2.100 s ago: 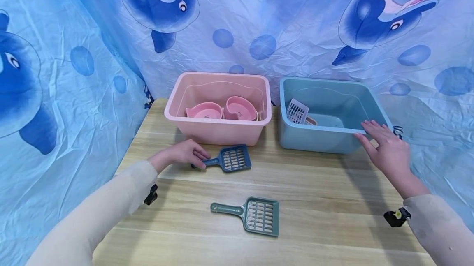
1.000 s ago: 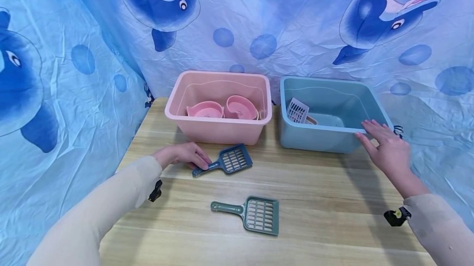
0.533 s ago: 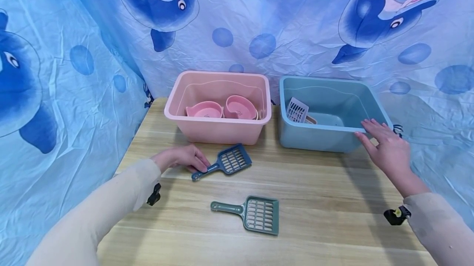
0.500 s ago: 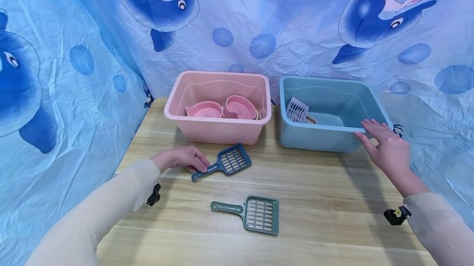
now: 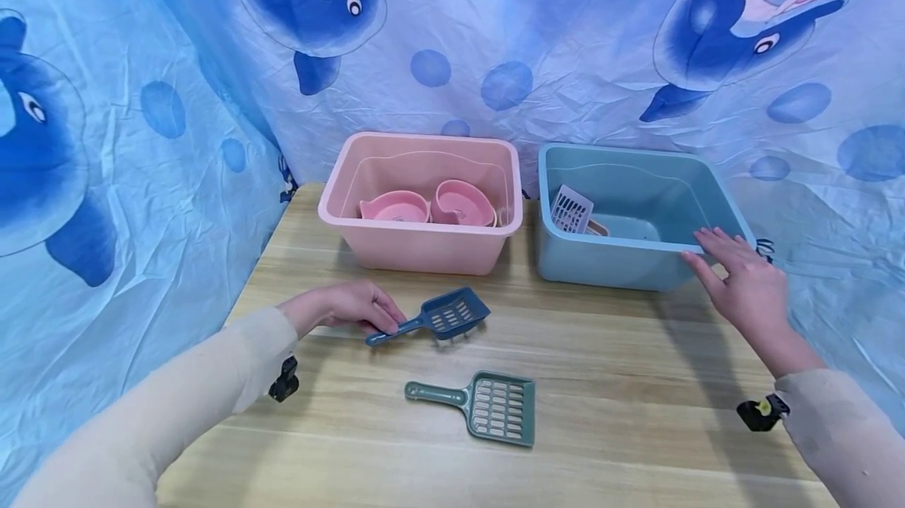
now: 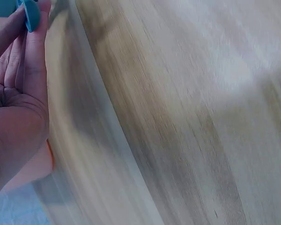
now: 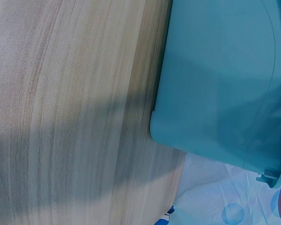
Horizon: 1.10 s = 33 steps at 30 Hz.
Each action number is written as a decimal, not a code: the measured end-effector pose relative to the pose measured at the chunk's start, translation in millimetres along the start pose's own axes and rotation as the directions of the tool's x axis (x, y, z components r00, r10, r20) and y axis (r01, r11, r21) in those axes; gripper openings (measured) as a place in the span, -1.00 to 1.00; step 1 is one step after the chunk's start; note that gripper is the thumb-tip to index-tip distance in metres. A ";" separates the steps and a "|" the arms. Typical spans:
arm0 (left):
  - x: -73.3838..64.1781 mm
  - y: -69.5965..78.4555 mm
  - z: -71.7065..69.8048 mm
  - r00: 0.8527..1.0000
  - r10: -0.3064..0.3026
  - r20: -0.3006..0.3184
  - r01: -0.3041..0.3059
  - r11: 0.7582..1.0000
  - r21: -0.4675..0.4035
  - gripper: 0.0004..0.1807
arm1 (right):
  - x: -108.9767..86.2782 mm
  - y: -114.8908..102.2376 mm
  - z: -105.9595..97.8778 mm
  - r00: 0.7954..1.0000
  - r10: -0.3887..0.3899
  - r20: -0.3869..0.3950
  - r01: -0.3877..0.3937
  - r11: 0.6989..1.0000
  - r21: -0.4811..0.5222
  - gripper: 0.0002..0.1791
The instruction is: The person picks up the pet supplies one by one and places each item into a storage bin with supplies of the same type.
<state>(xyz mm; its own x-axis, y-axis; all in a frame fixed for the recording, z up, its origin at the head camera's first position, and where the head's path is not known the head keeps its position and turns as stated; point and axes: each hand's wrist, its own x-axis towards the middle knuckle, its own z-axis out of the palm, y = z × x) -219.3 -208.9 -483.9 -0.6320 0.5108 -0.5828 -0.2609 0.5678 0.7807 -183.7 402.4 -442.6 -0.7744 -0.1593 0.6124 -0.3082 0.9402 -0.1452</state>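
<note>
My left hand (image 5: 360,308) pinches the handle of a dark blue slotted litter scoop (image 5: 452,314) between thumb and fingers. The scoop's head tilts up, with a slotted shadow below it on the wood. In the left wrist view, the handle end (image 6: 32,15) shows between the fingertips at the top left corner. My right hand (image 5: 749,276) rests on the front right rim of a blue bin (image 5: 608,261), its fingers fairly straight. The bin's side (image 7: 220,84) fills much of the right wrist view. A green litter scoop (image 5: 500,407) lies flat nearer to me.
A pink bin (image 5: 424,249) stands left of the blue one, holding pink bowls (image 5: 463,204). Inside the blue bin leans a pale lilac slotted scoop (image 5: 571,210) with a tan handle. A blue dolphin-print sheet (image 5: 601,37) hangs behind the wooden table (image 5: 622,382).
My left hand has gripped the blue scoop's handle, swung it slightly, and lifted the scoop's head off the table. The right hand keeps its place on the blue bin.
</note>
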 end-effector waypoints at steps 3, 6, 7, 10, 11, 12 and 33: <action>-5.6 8.5 5.0 1.000 0.026 0.017 -0.027 1.000 0.003 -0.68 | 0.6 0.4 -1.0 1.000 -0.002 -0.001 0.002 1.000 0.003 -0.45; -11.9 21.9 11.2 0.999 0.047 0.027 -0.048 0.999 0.012 -0.68 | 0.8 0.3 -1.6 1.000 -0.002 0.001 0.002 1.000 0.001 -0.45; -14.1 27.6 13.1 0.998 0.052 0.028 -0.052 0.999 0.013 -0.68 | 0.9 0.1 -1.9 1.000 -0.002 0.003 0.002 1.000 0.000 -0.45; -21.6 47.5 17.0 0.997 0.066 0.033 -0.066 0.998 0.021 -0.69 | 0.8 -0.2 -2.6 1.000 0.006 0.015 -0.006 1.000 -0.003 -0.46; -24.1 54.9 17.6 0.997 0.071 0.037 -0.072 0.997 0.023 -0.70 | 0.6 -0.3 -2.9 1.000 0.008 0.020 -0.008 1.000 -0.002 -0.46; -27.2 62.9 17.9 0.996 0.076 0.041 -0.077 0.997 0.029 -0.70 | 0.5 -0.4 -3.2 1.000 0.011 0.024 -0.011 1.000 0.000 -0.46; -17.5 262.1 14.1 0.967 0.253 -0.018 -0.243 0.945 0.218 -0.71 | -1.9 1.5 -2.5 0.999 -0.025 -0.034 0.025 1.000 0.001 -0.46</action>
<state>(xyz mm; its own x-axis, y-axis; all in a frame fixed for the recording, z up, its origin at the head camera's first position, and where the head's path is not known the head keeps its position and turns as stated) -266.3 -59.9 -272.3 -0.6905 0.6260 -0.3623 0.0662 0.5535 0.8302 -181.3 404.9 -442.0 -0.7472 -0.1727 0.6418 -0.3281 0.9356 -0.1302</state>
